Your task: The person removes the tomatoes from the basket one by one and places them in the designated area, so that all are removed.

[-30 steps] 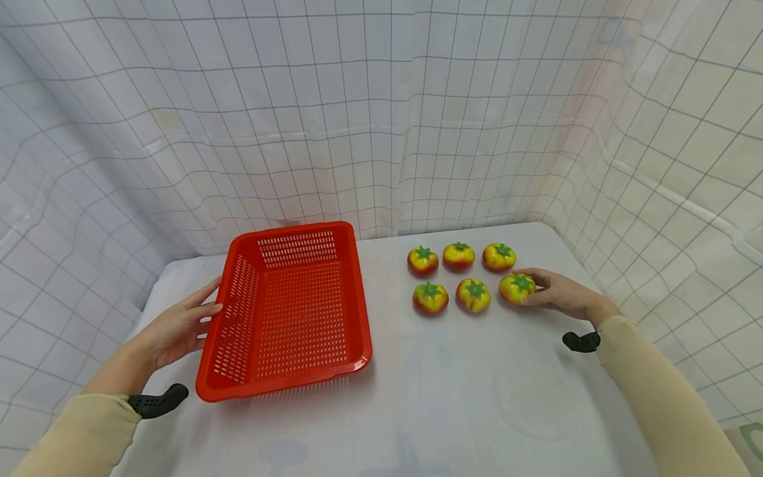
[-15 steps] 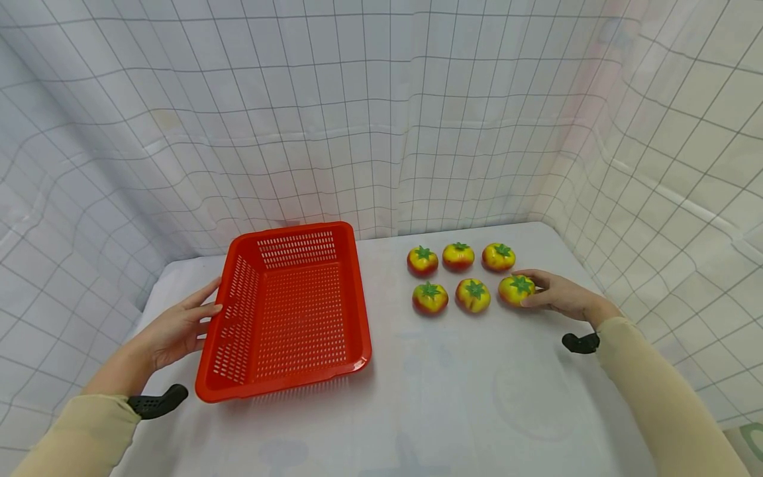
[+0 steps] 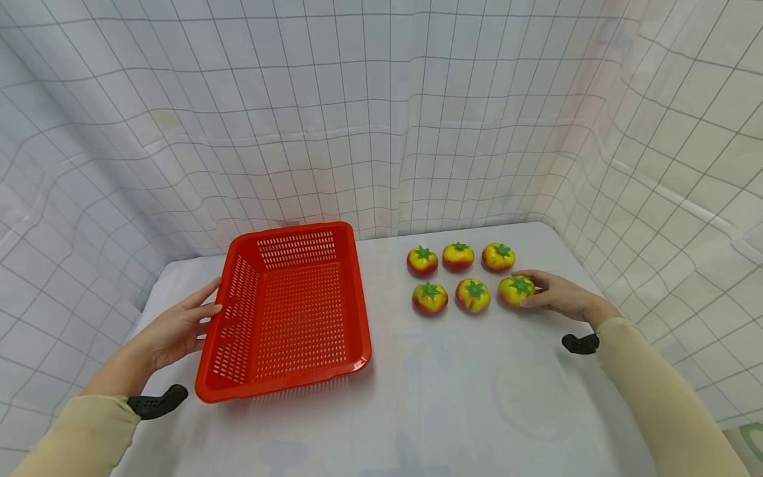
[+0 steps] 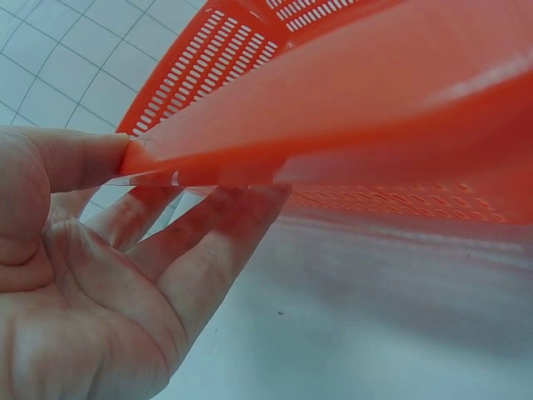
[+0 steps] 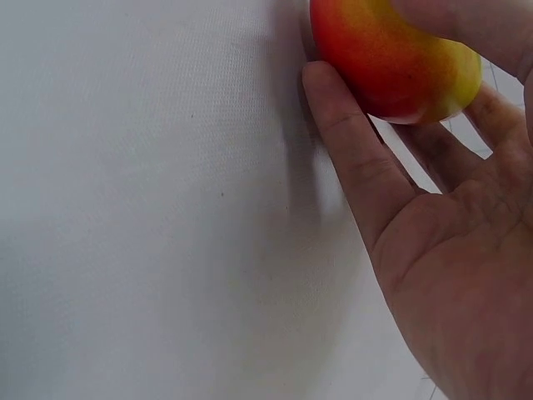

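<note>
At the left of the head view, my left hand (image 3: 179, 330) pinches the side rim of a red plastic basket (image 3: 365, 331). In the left wrist view the thumb lies on the rim's outer edge and the fingers reach underneath it. The basket has slotted walls and a perforated floor with nothing on it. On the right, my right hand (image 3: 557, 295) holds a red-yellow tomato (image 3: 515, 291) with a green star-shaped top, which looks artificial. The right wrist view shows the thumb over this tomato (image 5: 408, 71) and fingers along its other side, close to the table.
Several similar tomatoes stand in two rows left of my right hand, the nearest being a yellow one (image 3: 473, 295). Between basket and tomatoes lies white tabletop (image 3: 390, 318). White grid-patterned curtains (image 3: 381, 119) enclose the back and sides.
</note>
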